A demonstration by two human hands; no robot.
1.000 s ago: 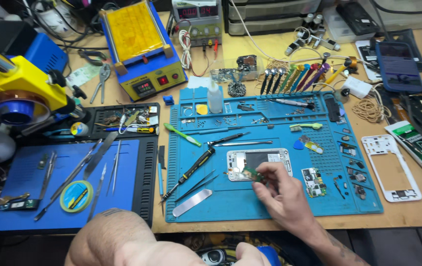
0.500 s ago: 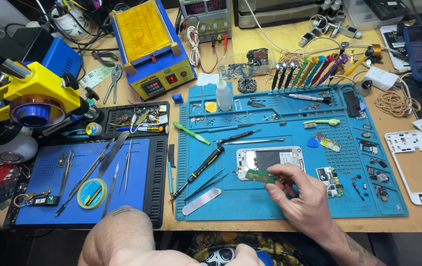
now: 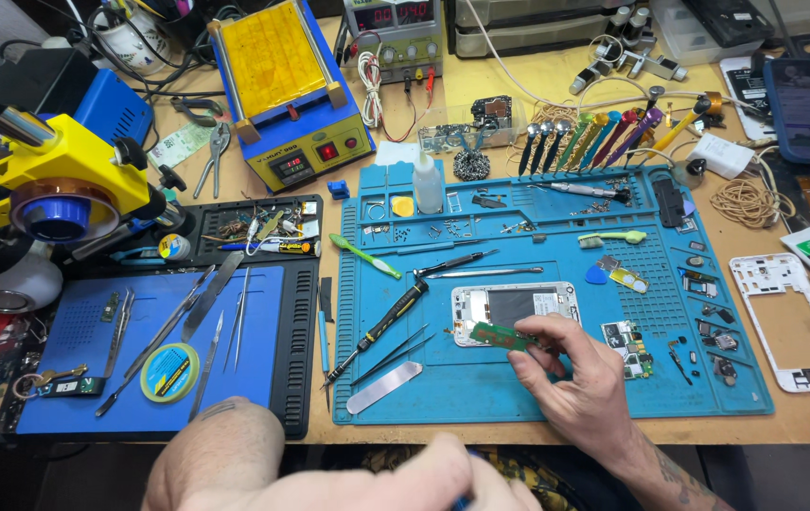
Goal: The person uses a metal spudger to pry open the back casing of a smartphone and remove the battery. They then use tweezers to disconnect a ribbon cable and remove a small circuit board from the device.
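My right hand (image 3: 575, 388) pinches a small green circuit board (image 3: 500, 334) by its right end, just over the lower edge of an opened phone (image 3: 514, 305). The phone lies face down on the blue work mat (image 3: 556, 402). My left hand (image 3: 396, 484) is blurred at the bottom edge, close to the camera, with curled fingers and a bit of a blue tool showing beneath them. A black screwdriver (image 3: 381, 326) and a flat metal pry tool (image 3: 384, 388) lie left of the phone. Another small board (image 3: 627, 345) rests just right of my right hand.
A yellow microscope (image 3: 55, 180) stands at the left over a second blue mat (image 3: 83, 378) with tweezers. A blue and yellow heating plate (image 3: 282, 85) and a power supply (image 3: 396, 24) sit at the back. A white phone frame (image 3: 798, 322) lies at the right.
My right hand has lifted the green board off the phone and now holds it just above. The view has shifted slightly, and my left hand has come further into the bottom edge.
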